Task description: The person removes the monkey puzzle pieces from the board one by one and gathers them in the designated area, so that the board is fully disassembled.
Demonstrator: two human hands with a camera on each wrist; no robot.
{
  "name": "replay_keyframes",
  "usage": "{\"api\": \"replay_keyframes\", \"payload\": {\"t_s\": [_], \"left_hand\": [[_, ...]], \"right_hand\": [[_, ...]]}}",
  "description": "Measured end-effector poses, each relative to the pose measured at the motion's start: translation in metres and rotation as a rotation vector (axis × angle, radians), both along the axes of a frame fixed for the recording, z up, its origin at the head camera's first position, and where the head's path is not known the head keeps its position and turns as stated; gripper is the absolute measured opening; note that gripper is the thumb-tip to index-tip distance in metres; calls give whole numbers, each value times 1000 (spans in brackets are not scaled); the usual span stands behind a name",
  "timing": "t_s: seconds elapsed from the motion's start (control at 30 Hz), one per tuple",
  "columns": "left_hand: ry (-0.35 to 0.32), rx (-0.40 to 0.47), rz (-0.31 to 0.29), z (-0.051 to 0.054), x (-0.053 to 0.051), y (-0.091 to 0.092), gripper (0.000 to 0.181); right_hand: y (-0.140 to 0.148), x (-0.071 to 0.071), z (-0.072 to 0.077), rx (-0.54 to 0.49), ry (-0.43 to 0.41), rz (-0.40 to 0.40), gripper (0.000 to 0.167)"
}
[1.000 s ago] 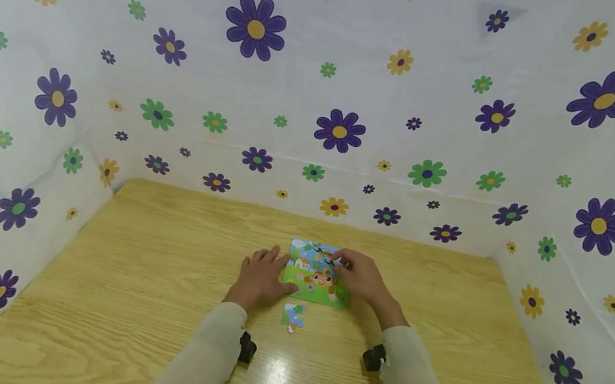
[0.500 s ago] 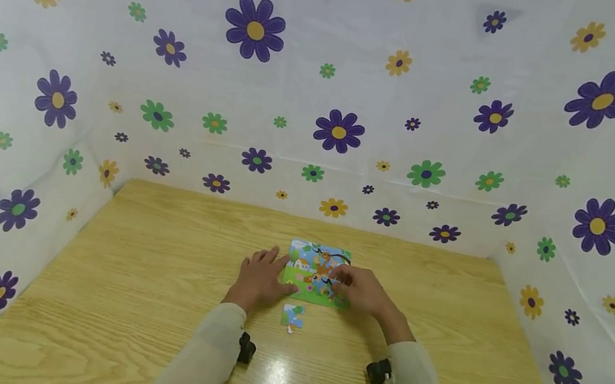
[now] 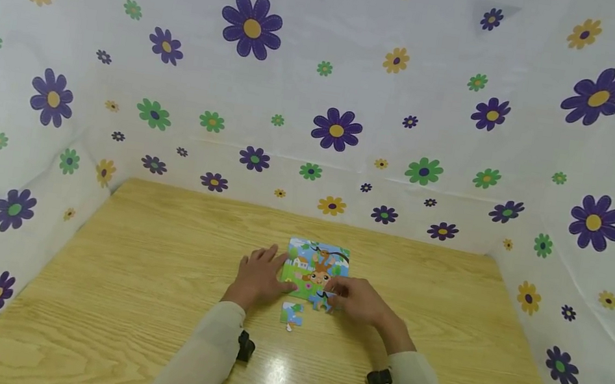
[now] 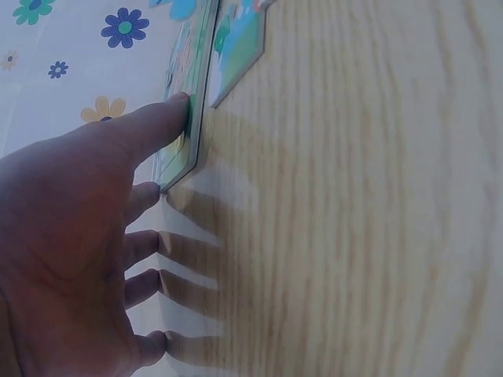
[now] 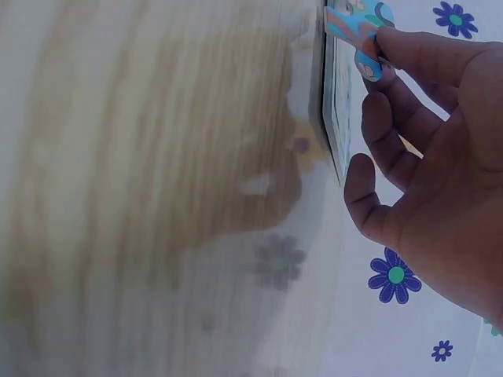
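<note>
A jigsaw puzzle board [image 3: 299, 273] with a monkey, a house and grass lies flat on the table. My left hand [image 3: 258, 278] rests at its left side, thumb on the board's near left corner and the other fingertips on the tabletop, as the left wrist view shows. My right hand [image 3: 361, 302] pinches a blue jigsaw piece [image 5: 366, 35] between thumb and fingers over the board's near right edge. A second jigsaw piece [image 3: 291, 314], blue and green, lies on the table just in front of the board.
The wooden table [image 3: 150, 301] reaches out on all sides of the board. A white sheet [image 3: 275, 82] printed with flowers stands behind and at both sides. Black wrist cameras [image 3: 246, 346] sit on the wrists.
My right hand has lifted a piece from the board's upper right and drawn it toward the near edge, uncovering more of the monkey picture. The left hand stays put.
</note>
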State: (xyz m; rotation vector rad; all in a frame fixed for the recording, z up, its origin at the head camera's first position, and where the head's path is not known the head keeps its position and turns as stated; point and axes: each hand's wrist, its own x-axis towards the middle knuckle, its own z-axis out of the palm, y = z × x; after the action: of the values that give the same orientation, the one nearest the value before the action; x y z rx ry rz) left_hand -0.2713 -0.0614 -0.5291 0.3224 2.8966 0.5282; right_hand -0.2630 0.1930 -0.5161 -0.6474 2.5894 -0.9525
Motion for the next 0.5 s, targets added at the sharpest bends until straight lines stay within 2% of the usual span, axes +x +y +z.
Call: {"api": "replay_keyframes", "payload": {"t_s": [0.23,0.5], "left_hand": [[9,1,8,0,0,0,78],[8,17,10,2,3,1,78]], "right_hand": [[-3,8,0,21,6,50,9],[-6,15,-3,61,40,66,9]]}}
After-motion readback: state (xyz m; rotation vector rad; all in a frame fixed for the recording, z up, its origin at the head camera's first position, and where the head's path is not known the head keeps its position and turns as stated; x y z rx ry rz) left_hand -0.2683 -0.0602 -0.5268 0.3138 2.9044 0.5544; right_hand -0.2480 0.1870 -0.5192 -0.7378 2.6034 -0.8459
